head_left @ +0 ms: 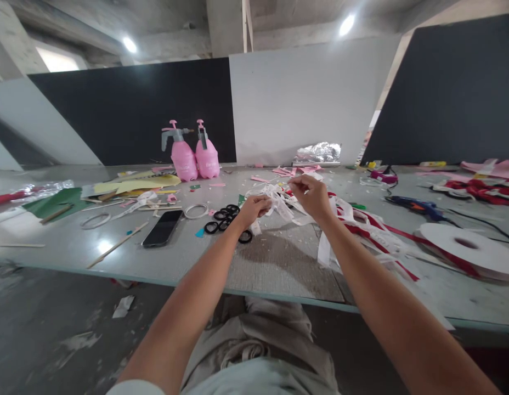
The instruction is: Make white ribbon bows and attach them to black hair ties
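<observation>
In front of me my left hand [255,209] is closed on a looped white ribbon [279,202], held just above the table. To its right hovers my right hand [310,195], thumb and fingers pinched together; whatever lies between them is too small to make out. Several black rings [224,215] lie beside my left wrist. Beneath and beside my right forearm is a tangle of red and white ribbons [365,222]. A grey wooden board [287,260] rests on the table under my hands.
At the right are a white ribbon spool [468,247] and a blue glue gun [414,206] with its cord. A phone [163,227], white rings [196,211] and thin sticks [118,244] lie left. Two pink spray bottles [194,159] and a foil roll [318,153] stand behind.
</observation>
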A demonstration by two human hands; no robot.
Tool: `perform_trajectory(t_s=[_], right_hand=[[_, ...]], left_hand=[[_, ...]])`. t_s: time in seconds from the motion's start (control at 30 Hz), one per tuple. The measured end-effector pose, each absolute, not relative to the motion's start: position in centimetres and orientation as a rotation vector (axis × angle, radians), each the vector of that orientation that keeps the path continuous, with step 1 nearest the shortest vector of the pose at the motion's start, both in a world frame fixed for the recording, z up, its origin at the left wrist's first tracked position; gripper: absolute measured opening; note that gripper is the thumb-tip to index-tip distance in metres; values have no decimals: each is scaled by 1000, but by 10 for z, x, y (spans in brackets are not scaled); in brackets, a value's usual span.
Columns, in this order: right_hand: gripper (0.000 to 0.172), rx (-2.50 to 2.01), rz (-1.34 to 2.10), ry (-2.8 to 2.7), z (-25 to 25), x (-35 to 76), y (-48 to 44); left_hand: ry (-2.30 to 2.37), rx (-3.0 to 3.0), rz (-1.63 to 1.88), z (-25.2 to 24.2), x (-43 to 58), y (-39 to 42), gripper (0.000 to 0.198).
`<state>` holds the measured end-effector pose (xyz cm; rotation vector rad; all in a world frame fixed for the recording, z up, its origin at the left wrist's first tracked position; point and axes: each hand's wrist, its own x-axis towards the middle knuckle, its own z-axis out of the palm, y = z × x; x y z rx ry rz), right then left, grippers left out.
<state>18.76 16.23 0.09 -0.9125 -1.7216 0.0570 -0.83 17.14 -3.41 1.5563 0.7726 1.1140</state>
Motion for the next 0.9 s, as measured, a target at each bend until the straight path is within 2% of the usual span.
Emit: perform_trajectory(t_s=[0.23,0.9], right_hand=[[17,-937,53,-2058,-13,175,165],[21,-1062,120,-2021,-14,171,161]], left_hand=[[800,1644,1130,-33,-8,172,39],[827,1653,1124,-37,-9,174,22]])
